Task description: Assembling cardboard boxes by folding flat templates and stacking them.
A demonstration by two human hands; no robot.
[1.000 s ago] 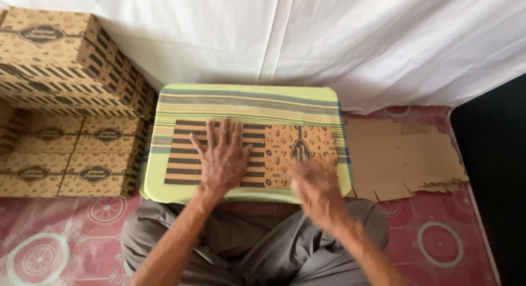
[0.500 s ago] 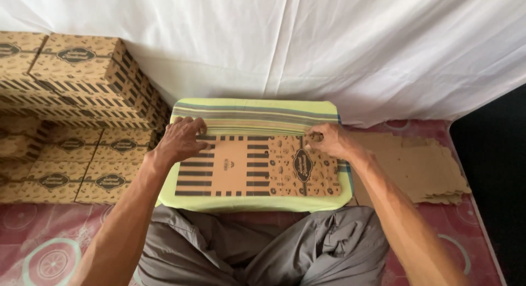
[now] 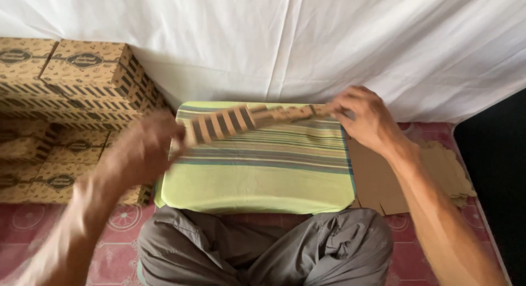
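Both hands clamped on a flat printed cardboard blank point(image 3: 246, 120), lifted off the green striped cushion point(image 3: 257, 176) and held near edge-on at the cushion's 12 o'clock side. Left hand point(image 3: 143, 149) grips the blank's 9 o'clock end, heavily motion-blurred, so exact finger placement cannot be told. Right hand point(image 3: 364, 117) pinches the 3 o'clock end, fingers curled over the top edge, sharp in view. Hands well apart, one at each end.

Step in hand, judged from the pose: the blank is raised and tilted between the two hands, looks like the start of folding or opening it into shape. The next move would call for a steady grip at both ends and pressure along the crease lines so the panels bend where scored, not mid-panel.

The blank is brown kraft card; the left part carries dark stripes, the right part a finer pattern that is too foreshortened to read. Thin, slightly bowed along its length, no part touching the cushion as far as can be told.

Stacked made-up boxes point(image 3: 82, 72) of matching print sit at 9 to 10 o'clock. Plain cardboard scraps point(image 3: 444, 168) lie at 3 o'clock on the red patterned floor point(image 3: 33, 225). White sheet point(image 3: 307, 39) hangs behind
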